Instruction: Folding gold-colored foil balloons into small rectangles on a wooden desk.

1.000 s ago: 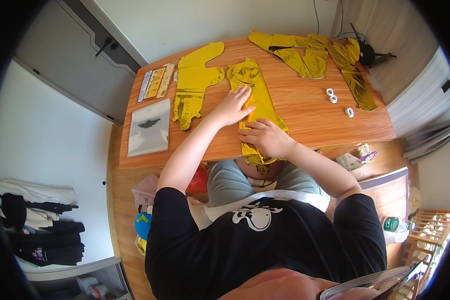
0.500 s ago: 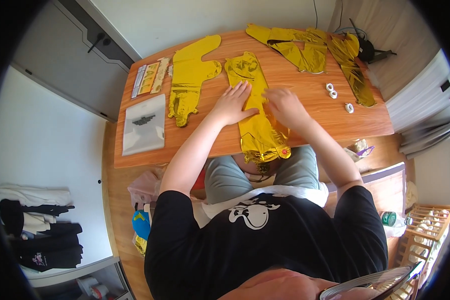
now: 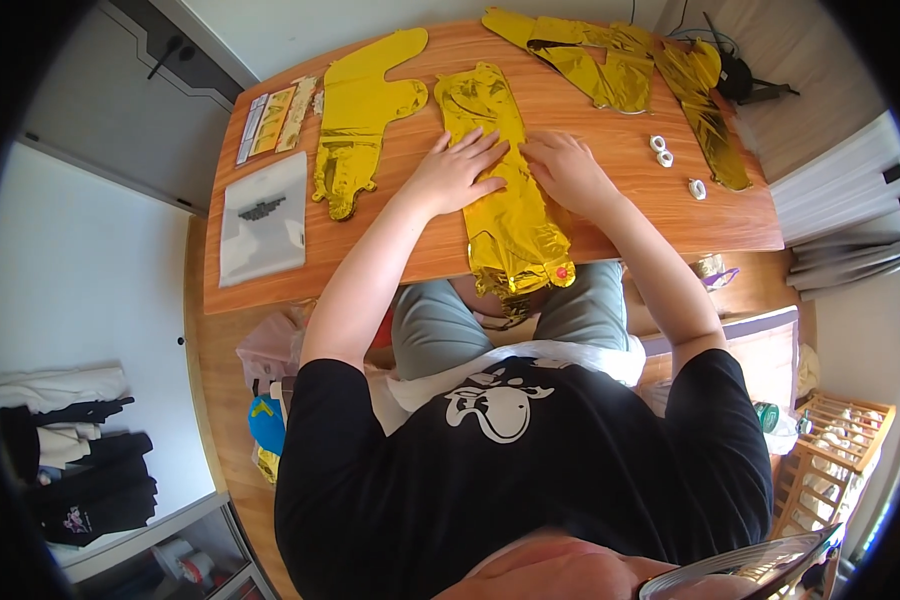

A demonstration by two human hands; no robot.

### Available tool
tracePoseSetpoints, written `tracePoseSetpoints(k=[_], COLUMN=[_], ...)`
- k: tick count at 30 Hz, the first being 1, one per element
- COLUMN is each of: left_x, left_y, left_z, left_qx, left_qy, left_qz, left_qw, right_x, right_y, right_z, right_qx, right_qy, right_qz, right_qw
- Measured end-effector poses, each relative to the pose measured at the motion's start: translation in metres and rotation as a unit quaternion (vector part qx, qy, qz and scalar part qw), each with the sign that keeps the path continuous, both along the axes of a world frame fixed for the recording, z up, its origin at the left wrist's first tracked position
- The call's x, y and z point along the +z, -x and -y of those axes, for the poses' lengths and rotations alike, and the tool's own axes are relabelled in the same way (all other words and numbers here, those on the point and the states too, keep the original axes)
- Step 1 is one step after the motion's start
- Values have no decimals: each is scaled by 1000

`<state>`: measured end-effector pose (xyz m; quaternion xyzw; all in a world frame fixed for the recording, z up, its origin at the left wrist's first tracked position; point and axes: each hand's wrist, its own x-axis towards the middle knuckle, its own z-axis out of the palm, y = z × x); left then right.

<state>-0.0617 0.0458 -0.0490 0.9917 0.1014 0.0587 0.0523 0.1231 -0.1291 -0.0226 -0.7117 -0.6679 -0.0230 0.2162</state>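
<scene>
A flat gold foil balloon (image 3: 510,215) lies lengthwise before me. Its crinkled lower end, with a small red spot, hangs over the table's near edge. My left hand (image 3: 454,172) rests open on the balloon's left side, fingers spread flat. At its right edge is my right hand (image 3: 567,172), fingertips touching the foil and fingers slightly bent and apart; I see nothing held in it. Left of these stands out another flat gold foil balloon (image 3: 355,120) with a curved outline.
On the wooden table (image 3: 420,240) lie a clear plastic sleeve (image 3: 263,225), printed cards (image 3: 268,125), more gold foil balloons (image 3: 625,75) and white ribbon-like rolls (image 3: 660,150). A black device with antennas (image 3: 738,78) stands at the far right. My legs are under the near edge.
My right hand has come down from above the balloon's right edge onto it, and the lifted foil there lies flatter. My left hand stays on the balloon. The whole view has shifted slightly.
</scene>
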Motion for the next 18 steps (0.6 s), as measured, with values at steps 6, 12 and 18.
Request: tracePoseSetpoints(k=[6,12,18], left_x=[1,3,-1], left_y=[3,2,1], left_z=[2,2,0], left_qx=[5,3,-4], left_qy=[-17,-14,-11], left_qz=[-27,-49,-31], left_qw=[999,999,999], right_x=[30,7,6], right_y=[24,-4,-7], right_z=[41,58,68], right_qx=[13,111,217], right_qy=[110,65,18], right_qz=[-216,-463,-147], right_qw=[970,877,965])
